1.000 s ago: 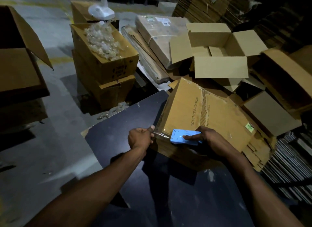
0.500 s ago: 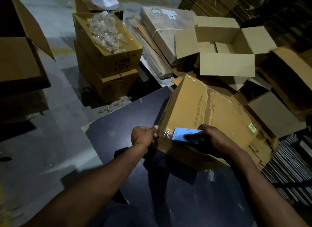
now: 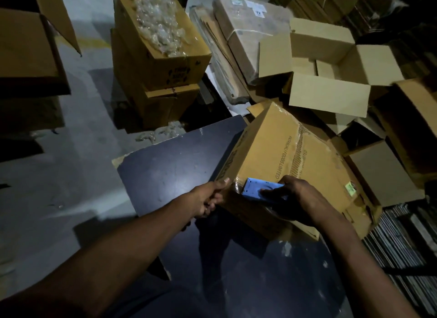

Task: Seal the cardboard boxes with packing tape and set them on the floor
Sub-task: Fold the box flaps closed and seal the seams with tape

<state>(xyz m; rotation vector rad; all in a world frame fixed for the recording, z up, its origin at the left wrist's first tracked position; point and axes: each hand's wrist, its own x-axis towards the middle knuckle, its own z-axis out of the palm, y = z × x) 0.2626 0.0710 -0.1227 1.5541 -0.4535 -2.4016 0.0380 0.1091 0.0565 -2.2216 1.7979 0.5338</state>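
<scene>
A brown cardboard box (image 3: 290, 157) with clear tape along its top seam lies tilted on the dark table (image 3: 170, 173). My right hand (image 3: 300, 199) grips a blue tape dispenser (image 3: 256, 191) against the box's near top edge. My left hand (image 3: 208, 199) holds the box's near left corner, thumb on the edge and fingers curled against the side. A shiny strip of tape runs over that corner beside the dispenser.
Two stacked boxes (image 3: 160, 64), the top one filled with clear plastic wrap, stand on the floor behind the table. An open empty box (image 3: 331, 64) and flattened cartons (image 3: 231, 48) lie at the back right. More open boxes (image 3: 30, 50) sit at left. Grey floor (image 3: 71, 175) spreads left.
The dispenser and my right hand have slid a little along the near edge of the box. My left hand's fingers now wrap lower on the box corner. The view has shifted closer.
</scene>
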